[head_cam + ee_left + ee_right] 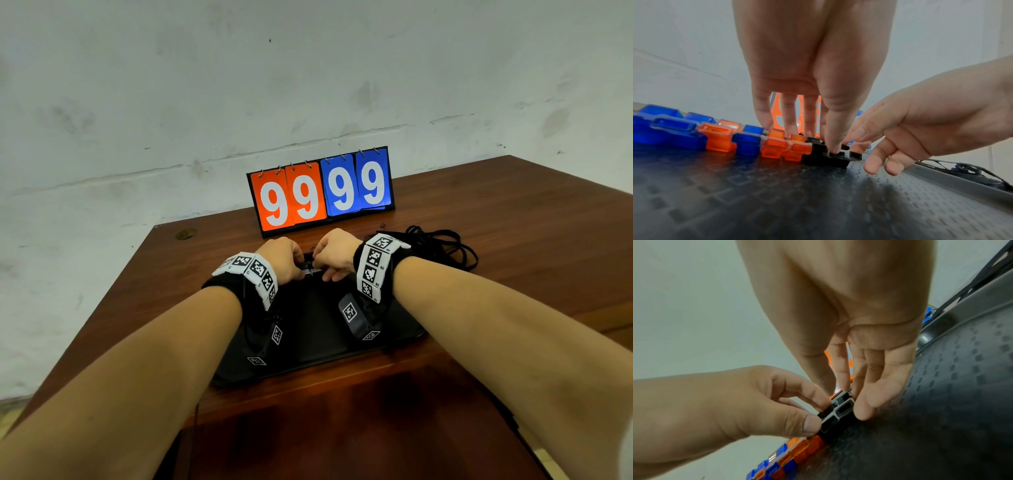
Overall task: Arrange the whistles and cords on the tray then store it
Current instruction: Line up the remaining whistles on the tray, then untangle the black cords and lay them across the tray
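A black textured tray [318,329] lies on the wooden table. Blue whistles [674,129] and orange whistles [719,138] stand in a row along its far edge, ending in two black whistles [826,159] side by side. My left hand [284,260] pinches the left black whistle [838,415] between thumb and index finger. My right hand [334,255] holds the one beside it with thumb and fingertips, its other fingers loosely curled. In the head view only a small part of the black whistles [310,270] shows between my hands. A tangle of black cords [442,246] lies on the table, right of the tray.
A flip scoreboard [322,192] reading 99 in orange and 99 in blue stands just behind the tray, against the wall. The table edge drops off to the left. The near part of the tray [818,203] holds nothing.
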### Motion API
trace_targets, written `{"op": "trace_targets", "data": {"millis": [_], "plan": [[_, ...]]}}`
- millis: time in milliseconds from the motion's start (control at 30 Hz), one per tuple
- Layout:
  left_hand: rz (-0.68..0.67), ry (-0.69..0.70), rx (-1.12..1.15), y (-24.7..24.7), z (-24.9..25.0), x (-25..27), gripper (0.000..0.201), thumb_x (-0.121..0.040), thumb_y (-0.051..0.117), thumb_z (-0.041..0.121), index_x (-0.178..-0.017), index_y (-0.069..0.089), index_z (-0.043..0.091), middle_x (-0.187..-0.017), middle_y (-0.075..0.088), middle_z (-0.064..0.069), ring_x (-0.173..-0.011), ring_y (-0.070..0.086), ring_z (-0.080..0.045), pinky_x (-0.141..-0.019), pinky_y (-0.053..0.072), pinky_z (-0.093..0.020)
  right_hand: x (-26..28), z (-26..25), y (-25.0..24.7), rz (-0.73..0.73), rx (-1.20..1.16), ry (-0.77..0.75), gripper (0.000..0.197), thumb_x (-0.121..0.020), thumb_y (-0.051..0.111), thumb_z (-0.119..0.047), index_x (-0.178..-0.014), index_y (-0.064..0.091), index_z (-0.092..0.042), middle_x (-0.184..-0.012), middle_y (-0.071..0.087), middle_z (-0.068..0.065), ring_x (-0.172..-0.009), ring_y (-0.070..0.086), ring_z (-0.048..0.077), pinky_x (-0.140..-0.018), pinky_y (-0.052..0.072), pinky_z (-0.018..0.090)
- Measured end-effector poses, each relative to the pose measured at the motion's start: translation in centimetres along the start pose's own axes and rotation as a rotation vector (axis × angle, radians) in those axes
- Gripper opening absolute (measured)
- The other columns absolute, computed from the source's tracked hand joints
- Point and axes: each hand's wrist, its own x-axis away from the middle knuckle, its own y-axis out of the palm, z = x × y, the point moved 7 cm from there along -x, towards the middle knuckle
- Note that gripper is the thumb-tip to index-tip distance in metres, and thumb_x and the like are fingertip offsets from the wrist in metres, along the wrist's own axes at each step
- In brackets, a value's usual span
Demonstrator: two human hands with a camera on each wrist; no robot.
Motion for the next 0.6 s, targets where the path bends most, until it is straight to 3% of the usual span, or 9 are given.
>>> {"op": "trace_targets", "data": {"millis": [100,300,500,600], "plan": [[0.043,0.001,0.022,-0.6,0.2,0.6,0.031,-0.082,0.075,0.027,-0.112,0.067,0.021,-0.113,0.062,0.004,-0.101,0.061,-0.016,-0.088,0.053,-0.031,0.9,-0.1,-0.6,0.028,-0.008,-0.019,0.024,-0.092,0.063,-0.012,-0.115,0.062,-0.007,-0.109,0.068,0.015,-0.078,0.072,0.025,-0.075,0.06,0.037],[0.09,0.032,0.091,-2.3,3.0,2.4,0.024,-0.088,0.068,0.025,-0.11,0.067,0.019,-0.109,0.067,0.002,-0.097,0.062,-0.014,-0.087,0.052,-0.03,4.4,-0.4,-2.7,0.016,-0.025,-0.042,0.026,-0.093,0.063,-0.013,-0.118,0.06,-0.007,-0.113,0.065,0.016,-0.087,0.072,0.027,-0.08,0.059,0.038],[0.154,0.071,0.14,-3.6,8.6,4.2,0.022,-0.088,0.067,0.025,-0.109,0.069,0.018,-0.107,0.067,0.001,-0.097,0.062,-0.014,-0.09,0.053,-0.033,9.1,0.7,-6.8,0.064,-0.064,-0.074,0.026,-0.094,0.061,-0.012,-0.12,0.059,-0.01,-0.115,0.064,0.014,-0.082,0.07,0.023,-0.071,0.058,0.031],[0.17,0.108,0.136,-3.7,12.2,4.9,0.018,-0.088,0.067,0.025,-0.105,0.07,0.019,-0.106,0.067,0.002,-0.097,0.061,-0.013,-0.089,0.052,-0.031,11.5,2.3,-9.6,0.103,-0.096,-0.074,0.018,-0.093,0.061,-0.01,-0.111,0.061,-0.013,-0.113,0.065,0.016,-0.078,0.069,0.023,-0.066,0.057,0.029]]}}
